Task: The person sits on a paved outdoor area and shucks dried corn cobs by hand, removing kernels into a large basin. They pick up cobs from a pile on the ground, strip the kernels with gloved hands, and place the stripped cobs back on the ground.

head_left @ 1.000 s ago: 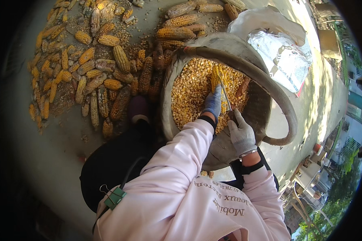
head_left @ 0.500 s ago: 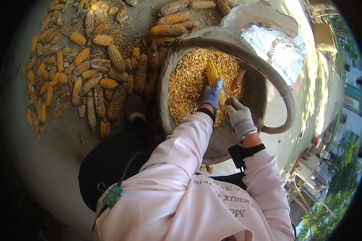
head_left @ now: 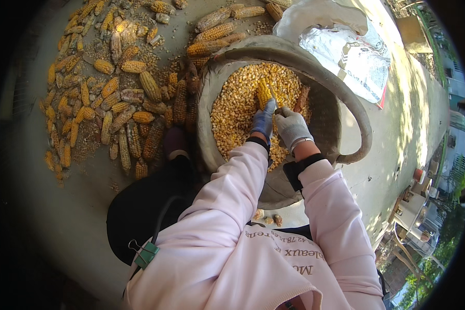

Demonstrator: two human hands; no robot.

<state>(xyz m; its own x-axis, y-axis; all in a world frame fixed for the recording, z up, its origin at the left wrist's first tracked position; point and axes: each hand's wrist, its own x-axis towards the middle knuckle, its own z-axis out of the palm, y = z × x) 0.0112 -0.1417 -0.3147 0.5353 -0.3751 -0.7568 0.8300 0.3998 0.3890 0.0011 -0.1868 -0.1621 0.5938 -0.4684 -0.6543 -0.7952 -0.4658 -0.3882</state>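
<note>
Item: corn cob [head_left: 264, 93], yellow, kernels partly on, held upright over the loose kernels [head_left: 237, 111] in the basin [head_left: 346, 111] (a wide, grey, thick-rimmed vessel on the ground).

Left hand [head_left: 262, 121]: blue glove, fingers closed around the lower end of the cob, gripping it.

Right hand [head_left: 290, 126]: grey-white glove, fingers curled shut against the cob's right side, just beside the left hand; whether it also holds a small tool cannot be told.

Change noted: half a second ago the cob stood a little higher and clear of the right hand, which sat lower near the basin's rim; now both hands meet at the cob, the right one pressed to it. Judged meaning: the shelling of this cob is in progress, with the right hand set to work the rows loose so the kernels drop into the heap below.

Also present: a dark stripped cob [head_left: 300, 98] lying in the basin to the right of the hands; a spread of unshelled cobs [head_left: 124, 103] on the concrete at left; a white sack [head_left: 346, 51] behind the basin; pink sleeves [head_left: 227, 206]; a green binder clip [head_left: 146, 254] on the clothing
</note>
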